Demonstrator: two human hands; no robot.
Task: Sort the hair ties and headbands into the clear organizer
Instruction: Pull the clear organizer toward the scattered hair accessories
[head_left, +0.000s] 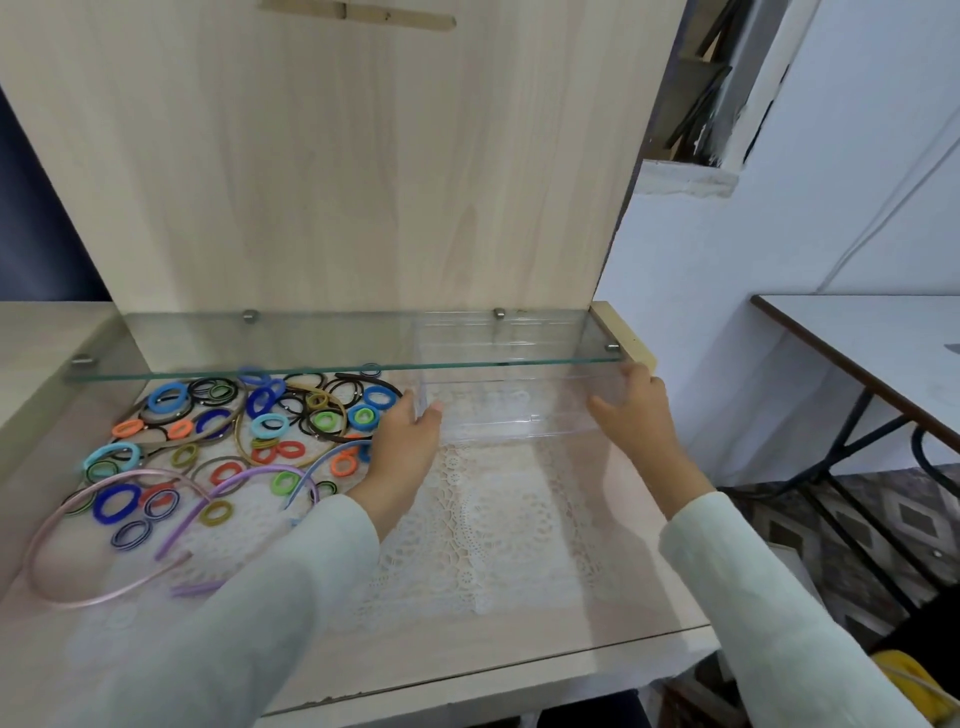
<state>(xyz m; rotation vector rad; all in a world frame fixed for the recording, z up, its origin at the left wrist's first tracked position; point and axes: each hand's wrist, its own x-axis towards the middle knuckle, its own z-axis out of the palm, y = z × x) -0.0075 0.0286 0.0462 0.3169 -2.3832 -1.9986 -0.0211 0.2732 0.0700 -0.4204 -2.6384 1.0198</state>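
1. Now, the clear organizer (519, 410) sits toward the back right of the bench (623, 571), half under the glass shelf (311, 343).
2. Both ends are gripped: left hand (410, 441) on one, right hand (634, 415) on the other.
3. Heaped along the bench's left side: hair ties (260, 415) and headbands (104, 545).

Wood desk (631, 597): lace cloth (467, 545) centre, hair ties (270, 426), headbands (249, 472) left, clear organizer (519, 410) rear.

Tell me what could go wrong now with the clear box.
The clear organizer, held by the left hand and right hand, sits just under the glass shelf; lifting it could knock the glass. Its left end is close to the hair ties; sliding it may scatter them.
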